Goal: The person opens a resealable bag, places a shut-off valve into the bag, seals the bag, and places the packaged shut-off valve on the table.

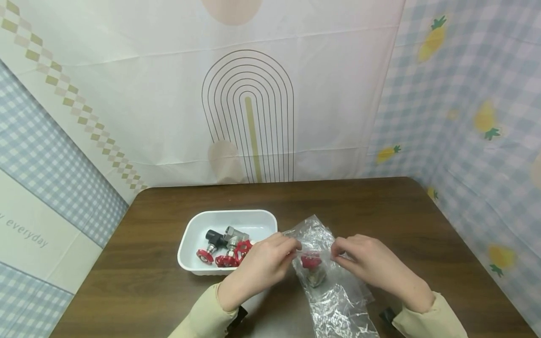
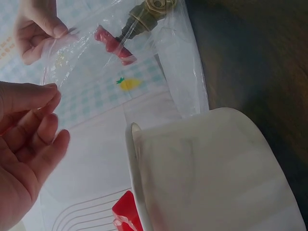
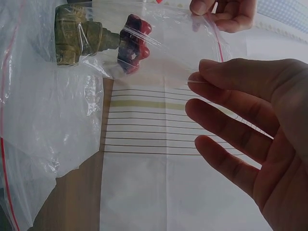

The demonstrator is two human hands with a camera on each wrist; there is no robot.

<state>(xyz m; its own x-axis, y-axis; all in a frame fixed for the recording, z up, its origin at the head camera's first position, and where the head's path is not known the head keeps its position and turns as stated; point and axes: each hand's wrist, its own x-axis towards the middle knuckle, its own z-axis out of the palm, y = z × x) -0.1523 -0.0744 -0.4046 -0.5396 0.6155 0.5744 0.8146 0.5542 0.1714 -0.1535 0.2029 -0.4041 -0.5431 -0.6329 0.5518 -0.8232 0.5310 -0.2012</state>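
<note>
A clear zip bag (image 3: 168, 29) with a red seal line hangs upright between both hands. Inside it sits a brass valve (image 3: 77, 38) with a red handwheel (image 1: 310, 261), wheel toward the bag's mouth. My left hand (image 1: 266, 263) pinches one top corner of the bag between thumb and index finger. At the opposite corner, my right hand (image 1: 372, 263) pinches the edge the same way; its other fingers are spread in the right wrist view. More clear plastic bags (image 1: 342, 310) lie flat on the table beneath.
To the left stands a white plastic bin (image 1: 186, 253) holding several valves (image 1: 230, 244) with red handwheels, partly hidden by my left hand. Everything rests on a dark wooden table (image 1: 139, 281), with a patterned cloth (image 1: 329, 103) hanging behind it.
</note>
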